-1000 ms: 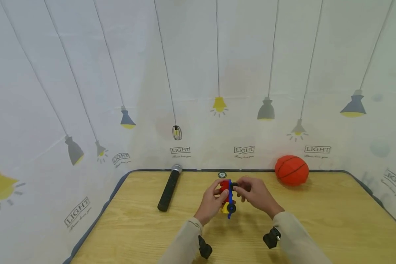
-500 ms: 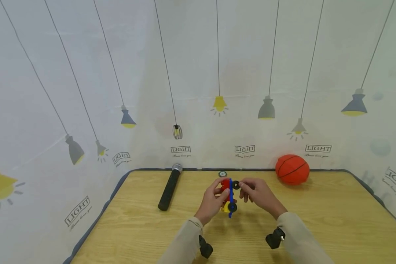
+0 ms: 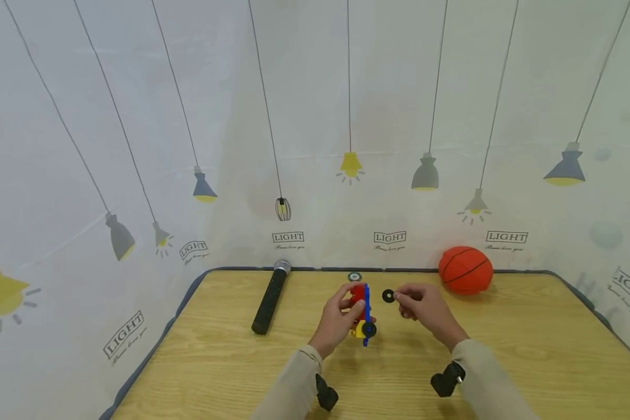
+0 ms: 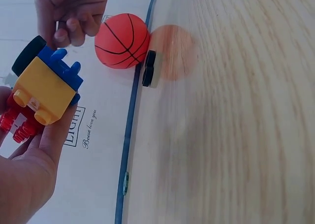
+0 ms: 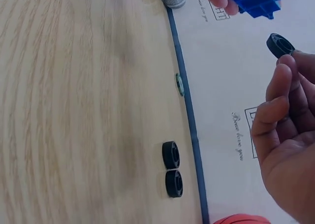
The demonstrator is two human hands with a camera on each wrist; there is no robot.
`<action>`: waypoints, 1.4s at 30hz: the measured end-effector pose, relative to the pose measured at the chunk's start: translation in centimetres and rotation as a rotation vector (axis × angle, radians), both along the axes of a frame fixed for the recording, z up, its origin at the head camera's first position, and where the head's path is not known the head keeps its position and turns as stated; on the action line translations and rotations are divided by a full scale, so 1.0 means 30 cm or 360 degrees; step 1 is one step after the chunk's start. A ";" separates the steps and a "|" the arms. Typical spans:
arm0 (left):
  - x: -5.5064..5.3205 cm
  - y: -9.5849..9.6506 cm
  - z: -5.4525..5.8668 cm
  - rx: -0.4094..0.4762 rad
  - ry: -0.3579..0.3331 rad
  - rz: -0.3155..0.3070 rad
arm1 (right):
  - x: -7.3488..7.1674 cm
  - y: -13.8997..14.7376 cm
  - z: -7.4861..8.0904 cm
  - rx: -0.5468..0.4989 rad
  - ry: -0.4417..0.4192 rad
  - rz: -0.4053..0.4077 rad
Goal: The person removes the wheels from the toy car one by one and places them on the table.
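Note:
In the head view my left hand (image 3: 335,322) grips a toy car (image 3: 367,306) of red, yellow and blue building blocks, tipped on end above the table. A black wheel (image 3: 368,331) sits on its lower end. The left wrist view shows the yellow block (image 4: 49,88) close up, with studs on it. To the car's right, my right hand (image 3: 426,306) pinches a loose black wheel (image 5: 275,47) by its edge, between thumb and fingertip. A gap separates this wheel from the blue base. My left fingers hide part of the red blocks.
Two loose black wheels (image 5: 171,155) stand side by side on the wooden table (image 5: 98,135). A red basketball (image 3: 465,270) lies at the back right, a microphone (image 3: 269,302) at the left. Near the back edge is a small round disc (image 3: 354,276).
My right hand has drawn the black wheel away from the car's upper end and moved right with it. The left hand and the car stay nearly still.

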State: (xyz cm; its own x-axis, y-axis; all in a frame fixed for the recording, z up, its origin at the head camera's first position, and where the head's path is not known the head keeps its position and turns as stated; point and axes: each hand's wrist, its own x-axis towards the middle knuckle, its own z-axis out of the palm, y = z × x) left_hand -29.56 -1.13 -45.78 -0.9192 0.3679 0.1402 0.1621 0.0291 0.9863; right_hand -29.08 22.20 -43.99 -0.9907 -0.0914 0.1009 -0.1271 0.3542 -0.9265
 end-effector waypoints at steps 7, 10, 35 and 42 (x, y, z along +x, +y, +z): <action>0.000 -0.007 -0.006 0.0018 -0.0011 -0.0017 | 0.004 0.051 -0.020 0.0017 -0.0059 -0.0138; 0.001 -0.011 -0.007 0.0039 -0.0034 -0.0040 | 0.008 0.079 -0.034 0.0056 -0.0052 -0.0160; -0.002 -0.033 -0.014 0.0038 -0.0038 -0.0059 | -0.024 0.285 -0.152 0.0640 -0.0175 -0.0342; -0.005 -0.042 -0.023 -0.0009 -0.0054 -0.0013 | -0.036 0.280 -0.159 0.0755 -0.0162 -0.0368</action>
